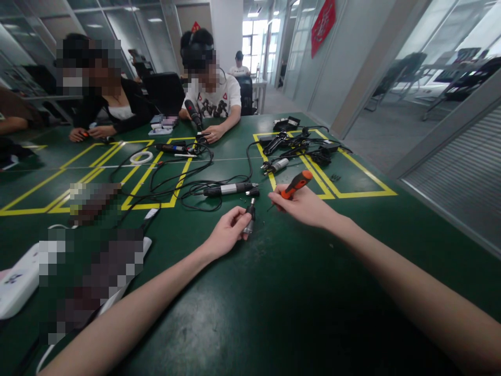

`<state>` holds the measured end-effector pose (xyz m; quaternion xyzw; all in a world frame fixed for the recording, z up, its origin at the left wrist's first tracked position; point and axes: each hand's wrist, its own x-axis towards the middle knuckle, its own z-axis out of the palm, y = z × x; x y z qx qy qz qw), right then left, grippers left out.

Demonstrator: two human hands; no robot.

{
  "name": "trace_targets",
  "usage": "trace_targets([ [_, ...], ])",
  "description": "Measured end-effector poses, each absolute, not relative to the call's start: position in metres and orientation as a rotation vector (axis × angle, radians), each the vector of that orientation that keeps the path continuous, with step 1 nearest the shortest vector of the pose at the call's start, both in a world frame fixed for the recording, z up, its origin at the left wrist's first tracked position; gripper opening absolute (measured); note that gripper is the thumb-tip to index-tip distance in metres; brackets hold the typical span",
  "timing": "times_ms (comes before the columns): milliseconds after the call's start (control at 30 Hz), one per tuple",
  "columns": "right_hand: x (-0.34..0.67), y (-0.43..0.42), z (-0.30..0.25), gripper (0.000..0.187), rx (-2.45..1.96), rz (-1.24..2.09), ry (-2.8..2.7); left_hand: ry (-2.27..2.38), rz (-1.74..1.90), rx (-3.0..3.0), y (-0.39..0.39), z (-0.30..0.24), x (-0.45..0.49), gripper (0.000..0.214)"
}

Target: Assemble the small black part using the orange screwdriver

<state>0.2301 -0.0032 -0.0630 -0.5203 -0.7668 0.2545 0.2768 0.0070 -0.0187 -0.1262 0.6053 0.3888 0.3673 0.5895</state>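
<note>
My left hand is closed round a small black-and-silver cylindrical tool part, its narrow metal tip pointing up and away from me. To the right, my right hand grips a screwdriver with an orange-and-black handle. Its thin shaft points down and left, toward the part, and the two are apart. Just beyond my hands lies a black-and-silver pen-shaped power tool with a cord. A short black piece rests at its right end. Tiny bits, too small to name, lie near my left fingers.
Black cords loop across the green table. Several black tools and cables are heaped at the back right, near a silver tool part. A white ring lies back left, a white power strip front left. Co-workers sit opposite.
</note>
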Motion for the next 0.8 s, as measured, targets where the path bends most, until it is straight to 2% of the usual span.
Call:
trace_targets([
  [100, 0.229, -0.004, -0.065, 0.034, -1.422, 0.684, -2.08, 0.892, 0.835, 1.47, -0.019, -0.128, 0.007, 0.053],
  [233, 0.228, -0.007, -0.061, 0.034, -1.427, 0.651, -2.076, 0.938, 0.839, 1.742, -0.017, -0.129, 0.0, 0.034],
  [300, 0.227, -0.009, -0.058, 0.035, -1.426, 0.642, -2.066, 0.989, 0.843, 1.921, -0.015, -0.128, -0.005, 0.031],
  [500, 0.223, -0.018, -0.048, 0.041, -1.378, 0.675, -2.004, 1.155, 0.75, 2.329, -0.012, -0.128, -0.012, 0.042],
  [633, 0.221, -0.027, -0.036, 0.041, -1.237, 0.869, -1.937, 1.195, 0.609, 2.469, -0.014, -0.127, -0.01, 0.052],
  [800, 0.217, -0.043, -0.023, 0.033, -1.112, 1.151, -1.998, 1.173, 0.489, 2.538, -0.016, -0.127, -0.007, 0.053],
])
